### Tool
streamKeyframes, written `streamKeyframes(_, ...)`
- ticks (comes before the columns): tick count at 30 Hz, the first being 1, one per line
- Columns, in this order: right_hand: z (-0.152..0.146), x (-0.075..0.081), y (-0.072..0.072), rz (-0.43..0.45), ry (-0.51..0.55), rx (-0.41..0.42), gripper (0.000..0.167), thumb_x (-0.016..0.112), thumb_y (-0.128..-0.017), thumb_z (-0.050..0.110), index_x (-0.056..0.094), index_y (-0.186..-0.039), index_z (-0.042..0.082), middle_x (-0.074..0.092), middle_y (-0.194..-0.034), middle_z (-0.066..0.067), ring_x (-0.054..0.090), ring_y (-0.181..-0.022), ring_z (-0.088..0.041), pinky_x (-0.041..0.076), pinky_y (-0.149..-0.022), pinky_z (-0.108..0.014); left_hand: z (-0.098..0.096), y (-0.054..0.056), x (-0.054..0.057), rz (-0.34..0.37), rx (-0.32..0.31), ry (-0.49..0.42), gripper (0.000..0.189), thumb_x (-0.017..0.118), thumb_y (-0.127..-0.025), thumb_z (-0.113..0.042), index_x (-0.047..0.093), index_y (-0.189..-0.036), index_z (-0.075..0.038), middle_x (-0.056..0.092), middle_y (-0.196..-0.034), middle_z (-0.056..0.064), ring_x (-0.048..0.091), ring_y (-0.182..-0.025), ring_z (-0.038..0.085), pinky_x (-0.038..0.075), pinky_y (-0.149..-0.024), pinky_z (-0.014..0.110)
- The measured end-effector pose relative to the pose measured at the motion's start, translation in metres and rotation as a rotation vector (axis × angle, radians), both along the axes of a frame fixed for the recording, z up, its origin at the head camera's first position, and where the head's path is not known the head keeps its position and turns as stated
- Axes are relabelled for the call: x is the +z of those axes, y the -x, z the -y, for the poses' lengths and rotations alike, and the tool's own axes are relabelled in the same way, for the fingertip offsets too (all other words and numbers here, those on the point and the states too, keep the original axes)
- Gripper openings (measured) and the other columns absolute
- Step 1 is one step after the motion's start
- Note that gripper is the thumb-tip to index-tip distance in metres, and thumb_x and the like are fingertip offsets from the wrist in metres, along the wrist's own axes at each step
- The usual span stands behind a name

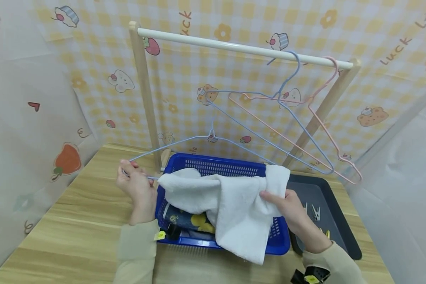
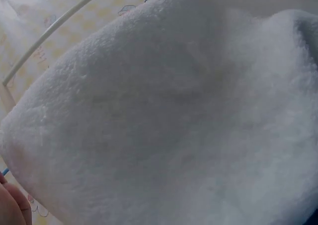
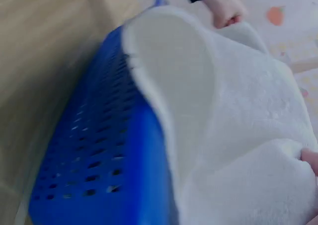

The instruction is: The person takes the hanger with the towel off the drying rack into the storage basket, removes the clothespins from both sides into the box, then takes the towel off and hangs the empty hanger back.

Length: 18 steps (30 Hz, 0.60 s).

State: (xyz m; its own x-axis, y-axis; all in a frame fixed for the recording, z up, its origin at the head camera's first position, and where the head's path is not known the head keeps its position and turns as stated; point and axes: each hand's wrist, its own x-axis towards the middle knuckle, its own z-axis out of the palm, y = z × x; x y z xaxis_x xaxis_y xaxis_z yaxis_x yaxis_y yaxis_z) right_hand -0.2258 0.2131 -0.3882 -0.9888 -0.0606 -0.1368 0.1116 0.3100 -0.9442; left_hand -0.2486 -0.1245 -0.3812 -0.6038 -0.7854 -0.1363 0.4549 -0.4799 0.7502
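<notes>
My left hand (image 1: 136,187) grips the left corner of a light-blue wire hanger (image 1: 170,144), held over the basket. A white towel (image 1: 241,203) lies over the hanger's lower bar, bunched toward the left and hanging lower on the right. My right hand (image 1: 287,207) pinches the towel near the hanger's right end, thumb in front. That end of the hanger is hidden behind the cloth. In the left wrist view the towel (image 2: 164,111) covers most of the picture. The right wrist view shows the towel (image 3: 253,101) spread between both hands, beside the basket's wall.
Beneath the towel stands a blue perforated basket (image 1: 280,240) with a dark floral cloth (image 1: 188,219) inside. Behind it rises a rack with a white rail (image 1: 213,44), where a blue hanger (image 1: 294,71) and a pink hanger (image 1: 326,81) hang. A dark tray (image 1: 335,221) with clothespins (image 1: 316,212) lies right.
</notes>
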Motion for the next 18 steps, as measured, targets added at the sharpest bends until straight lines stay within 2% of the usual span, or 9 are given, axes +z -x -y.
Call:
streamKeyframes(2, 0.002, -0.001, -0.002, -0.005, -0.003, -0.004, 0.034, 0.067, -0.088, 0.016, 0.058, -0.108, -0.010, 0.068, -0.092, -0.011, 0.066, -0.078, -0.019, 0.057, -0.066, -0.033, 0.001, 0.001, -0.001, -0.016, 0.023, -0.005, 0.037, 0.033, -0.102, -0.026, 0.043, -0.072, -0.006, 0.031, -0.042, -0.005, 0.031, -0.029, 0.005, 0.023, -0.025, 0.016)
streamKeyframes(6, 0.001, -0.001, -0.011, -0.109, -0.147, -0.052, 0.030, 0.071, -0.084, 0.016, 0.063, -0.100, -0.008, 0.068, -0.089, -0.014, 0.066, -0.073, -0.019, 0.056, -0.061, -0.029, 0.007, 0.004, -0.003, -0.057, 0.084, -0.030, 0.038, 0.034, -0.102, -0.025, 0.042, -0.069, -0.007, 0.032, -0.040, -0.004, 0.032, -0.027, 0.006, 0.023, -0.026, 0.016)
streamKeyframes(10, -0.004, -0.004, -0.020, -0.278, -0.306, -0.084, 0.021, 0.075, -0.079, 0.013, 0.066, -0.084, -0.006, 0.069, -0.080, -0.014, 0.064, -0.067, -0.014, 0.053, -0.056, -0.024, 0.011, 0.004, -0.004, -0.069, 0.102, -0.054, 0.038, 0.035, -0.101, -0.025, 0.041, -0.069, -0.007, 0.032, -0.040, -0.003, 0.031, -0.026, 0.007, 0.024, -0.026, 0.016)
streamKeyframes(13, -0.008, -0.008, -0.025, -0.428, -0.420, -0.102, 0.018, 0.078, -0.075, 0.009, 0.065, -0.071, -0.003, 0.064, -0.063, -0.009, 0.056, -0.055, -0.008, 0.047, -0.048, -0.022, 0.012, 0.004, -0.004, -0.067, 0.089, -0.063, 0.038, 0.034, -0.101, -0.025, 0.041, -0.069, -0.007, 0.031, -0.040, -0.003, 0.030, -0.026, 0.008, 0.023, -0.026, 0.017)
streamKeyframes(15, -0.011, -0.011, -0.028, -0.515, -0.475, -0.109, 0.018, 0.079, -0.072, 0.007, 0.065, -0.067, -0.002, 0.062, -0.057, -0.007, 0.051, -0.052, -0.005, 0.044, -0.045, -0.022, 0.012, 0.005, -0.003, -0.069, 0.083, -0.075, 0.038, 0.034, -0.102, -0.024, 0.041, -0.069, -0.006, 0.031, -0.040, -0.003, 0.030, -0.027, 0.008, 0.023, -0.026, 0.017)
streamKeyframes(18, -0.014, -0.015, -0.033, -0.594, -0.509, -0.077, 0.015, 0.080, -0.070, 0.005, 0.066, -0.066, 0.000, 0.061, -0.054, -0.004, 0.049, -0.049, -0.002, 0.042, -0.043, -0.022, 0.013, 0.005, -0.002, -0.061, 0.081, -0.085, 0.038, 0.034, -0.101, -0.026, 0.041, -0.070, -0.007, 0.031, -0.042, -0.003, 0.030, -0.027, 0.007, 0.022, -0.027, 0.017)
